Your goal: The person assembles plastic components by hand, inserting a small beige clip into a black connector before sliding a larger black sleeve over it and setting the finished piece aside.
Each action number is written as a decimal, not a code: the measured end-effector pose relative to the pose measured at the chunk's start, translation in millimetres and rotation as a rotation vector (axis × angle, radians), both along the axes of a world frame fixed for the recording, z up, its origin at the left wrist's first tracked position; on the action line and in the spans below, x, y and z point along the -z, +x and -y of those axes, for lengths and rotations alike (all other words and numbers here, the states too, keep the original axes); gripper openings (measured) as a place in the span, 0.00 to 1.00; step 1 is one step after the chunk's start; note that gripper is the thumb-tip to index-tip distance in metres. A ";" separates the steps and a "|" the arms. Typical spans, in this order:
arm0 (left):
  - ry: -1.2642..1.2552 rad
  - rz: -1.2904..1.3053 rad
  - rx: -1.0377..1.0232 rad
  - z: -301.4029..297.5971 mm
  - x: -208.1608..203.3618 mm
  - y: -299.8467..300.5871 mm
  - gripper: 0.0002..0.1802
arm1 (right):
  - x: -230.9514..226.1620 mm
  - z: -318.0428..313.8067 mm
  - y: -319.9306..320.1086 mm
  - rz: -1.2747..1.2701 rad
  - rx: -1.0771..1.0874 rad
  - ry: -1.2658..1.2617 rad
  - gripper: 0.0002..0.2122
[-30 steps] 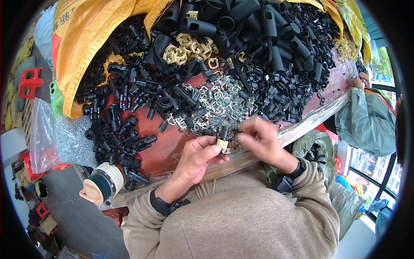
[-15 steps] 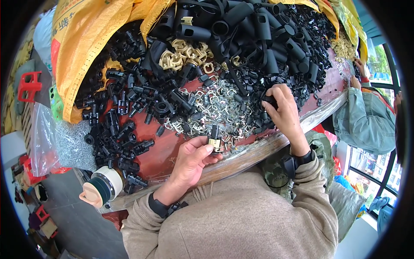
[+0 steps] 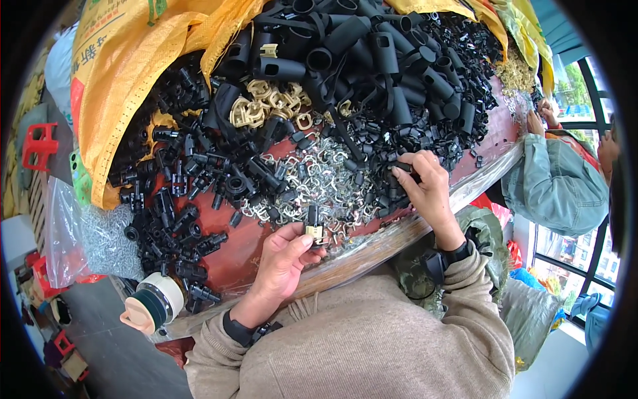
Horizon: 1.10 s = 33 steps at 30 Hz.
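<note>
In my left hand [image 3: 282, 256], thumb and fingers pinch a small assembly [image 3: 315, 230] with a beige block below and a black stem standing up from it. My right hand [image 3: 428, 183] is closed over the right-hand pile, with a small black cylindrical piece [image 3: 403, 166] between thumb and fingertips. Just beyond my left hand spreads a heap of curved silvery metal clips [image 3: 319, 176]. Small black plastic pieces [image 3: 395, 189] lie below and around my right fingers.
Long black tubes [image 3: 349, 34] are heaped at the back, beside beige rings [image 3: 256, 110]. Black assembled parts [image 3: 176, 216] cover the left of the red tabletop [image 3: 242, 256]. A lidded jar [image 3: 156, 302] stands at the near left edge. Another person's sleeve [image 3: 555, 179] shows at right.
The whole view has shifted slightly. My right hand's black piece now shows more clearly between the fingertips. My left hand still holds its assembly.
</note>
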State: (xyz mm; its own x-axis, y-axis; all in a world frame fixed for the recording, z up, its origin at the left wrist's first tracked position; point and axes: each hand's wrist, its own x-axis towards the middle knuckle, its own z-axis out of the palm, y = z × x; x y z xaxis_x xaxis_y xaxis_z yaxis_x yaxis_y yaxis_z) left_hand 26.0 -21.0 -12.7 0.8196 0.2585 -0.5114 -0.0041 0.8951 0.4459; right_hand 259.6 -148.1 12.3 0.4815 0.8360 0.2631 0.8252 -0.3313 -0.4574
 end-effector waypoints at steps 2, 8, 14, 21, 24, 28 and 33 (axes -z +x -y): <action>0.005 -0.008 0.000 0.1 0.2 0.0 0.12 | -0.1 1.6 0.7 -0.068 0.019 0.024 0.08; 0.011 -0.017 0.002 1.7 -0.5 2.6 0.12 | -2.4 4.3 -9.7 -0.725 0.165 0.207 0.08; 0.029 -0.033 0.010 4.0 -4.3 7.9 0.11 | -9.6 10.0 -16.5 -1.004 0.092 0.201 0.11; 0.040 -0.054 0.090 7.4 -8.4 18.0 0.13 | -19.8 2.2 -38.4 -1.121 -0.145 0.054 0.13; 0.039 -0.049 0.117 9.0 -8.6 18.7 0.14 | -18.6 -5.8 -53.3 -1.205 -0.191 0.078 0.12; 0.006 -0.016 0.118 10.3 -9.5 18.3 0.16 | -10.3 -5.2 -63.5 -1.028 -0.277 0.057 0.11; 0.044 0.006 0.116 11.8 -8.1 18.0 0.16 | -4.7 -2.6 -66.6 -0.703 -0.333 0.161 0.10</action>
